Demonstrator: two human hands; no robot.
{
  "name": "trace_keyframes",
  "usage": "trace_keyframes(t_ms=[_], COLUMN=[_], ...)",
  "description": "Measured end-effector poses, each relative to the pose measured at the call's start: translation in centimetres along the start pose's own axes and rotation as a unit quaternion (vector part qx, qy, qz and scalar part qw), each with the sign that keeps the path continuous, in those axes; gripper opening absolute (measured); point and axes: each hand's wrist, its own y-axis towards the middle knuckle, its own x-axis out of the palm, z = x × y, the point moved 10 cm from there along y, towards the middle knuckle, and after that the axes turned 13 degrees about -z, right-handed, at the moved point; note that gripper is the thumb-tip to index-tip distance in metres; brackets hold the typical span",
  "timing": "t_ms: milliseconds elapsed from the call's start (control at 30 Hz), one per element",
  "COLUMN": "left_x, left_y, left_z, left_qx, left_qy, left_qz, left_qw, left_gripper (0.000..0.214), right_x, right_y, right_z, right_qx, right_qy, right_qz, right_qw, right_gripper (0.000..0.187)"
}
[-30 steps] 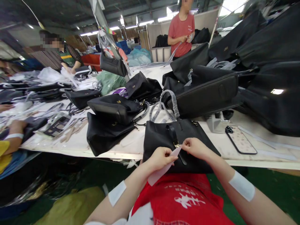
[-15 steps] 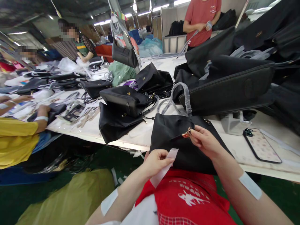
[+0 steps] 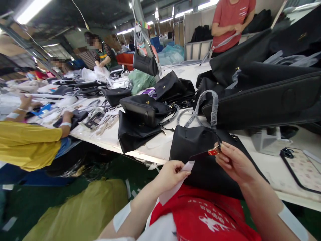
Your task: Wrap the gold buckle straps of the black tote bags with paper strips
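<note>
Phone (image 3: pixel 302 169), piled black bags (image 3: pixel 144 115) on table (image 3: pixel 276 170)

Long white table (image 3: pixel 160 152): black handbags (image 3: pixel 140 125) lie in loose piles across it. Phone (image 3: pixel 302 169) flat near right edge. One black bag (image 3: pixel 200 147) overhangs the near edge. Straps and clear wrap (image 3: pixel 100 120) at left.

A black handbag (image 3: pixel 198 147) of grained material lies flat at the near edge of the white table (image 3: pixel 155 147), its plastic-wrapped handles (image 3: pixel 200 108) arching up at the far side. Its dark strap ends in a small gold clasp (image 3: pixel 214 151), lifted clear of the bag's face. A pale, narrow paper strip (image 3: pixel 175 183) slants down from just below the clasp toward the red apron.
</note>
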Motion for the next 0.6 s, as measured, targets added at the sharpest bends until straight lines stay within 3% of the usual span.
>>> trace_keyframes(t_ms=[167, 333, 500, 600], left_x=[-0.6, -0.5, 1.3, 1.9], left_y=[0.4, 0.5, 0.8, 1.1], left_z=[0.7, 2.8, 2.9, 2.0], left_qx=[0.016, 0.06, 0.058, 0.036], left_qy=[0.015, 0.067, -0.006, -0.066], left_qz=[-0.009, -0.042, -0.12, -0.115], left_qw=[1.0, 0.995, 0.991, 0.99], left_gripper=[0.024, 0.022, 0.029, 0.03], right_x=[0.5, 0.6, 1.0, 1.4], right_y=[0.0, 0.4, 0.9, 1.3], right_z=[0.8, 1.4, 1.8, 2.1], right_qx=[0.033, 0.066, 0.063, 0.043], right_qy=[-0.012, -0.071, -0.098, -0.124], right_qz=[-0.021, -0.033, -0.032, -0.024], right_qw=[0.999, 0.995, 0.993, 0.991], right_gripper=[0.029, 0.028, 0.029, 0.028])
